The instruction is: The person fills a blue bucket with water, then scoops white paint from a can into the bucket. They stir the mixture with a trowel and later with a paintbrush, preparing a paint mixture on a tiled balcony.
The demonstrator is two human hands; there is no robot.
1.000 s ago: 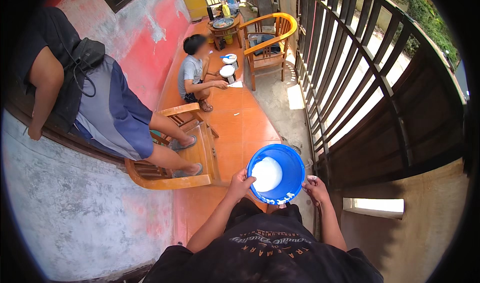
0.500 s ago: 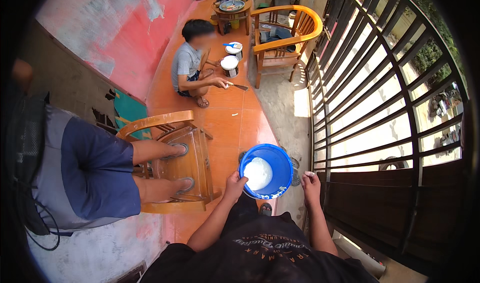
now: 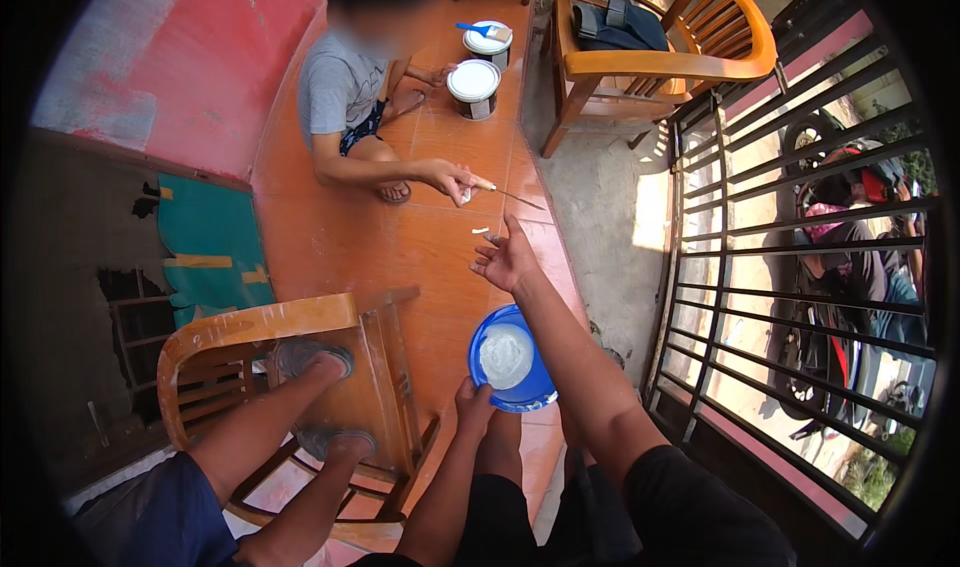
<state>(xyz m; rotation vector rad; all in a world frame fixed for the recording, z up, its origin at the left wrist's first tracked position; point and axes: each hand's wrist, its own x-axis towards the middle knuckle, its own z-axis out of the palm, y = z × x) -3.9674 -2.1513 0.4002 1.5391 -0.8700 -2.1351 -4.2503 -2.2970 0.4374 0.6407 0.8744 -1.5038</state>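
My left hand [image 3: 472, 404] grips the rim of a blue bucket [image 3: 537, 372] holding white paste [image 3: 505, 357], low in the middle. My right hand [image 3: 505, 259] is stretched forward with fingers apart and nothing in it, just short of a metal scraper [image 3: 527, 203] with a pale handle. A squatting person in a grey T-shirt [image 3: 332, 92] holds that scraper out in one hand [image 3: 448, 179]. The person's other hand is beside two white-lidded tubs [image 3: 473, 94], the rear one carrying a blue-handled brush [image 3: 475, 30]. A small white scrap [image 3: 480, 231] lies on the orange tiles.
Another person's legs [image 3: 250, 417] stand on a wooden chair [image 3: 255, 315] at lower left. A second chair [image 3: 670, 62] with dark cloth is at back right. A barred railing [image 3: 715, 267] lines the right side, a motorcycle [image 3: 840, 387] beyond. A patchy pink wall [image 3: 210, 77] is at left.
My right hand has left the bucket and reached forward toward the scraper. My view has moved closer to the squatting person, who has raised the scraper toward me. My left hand still holds the bucket.
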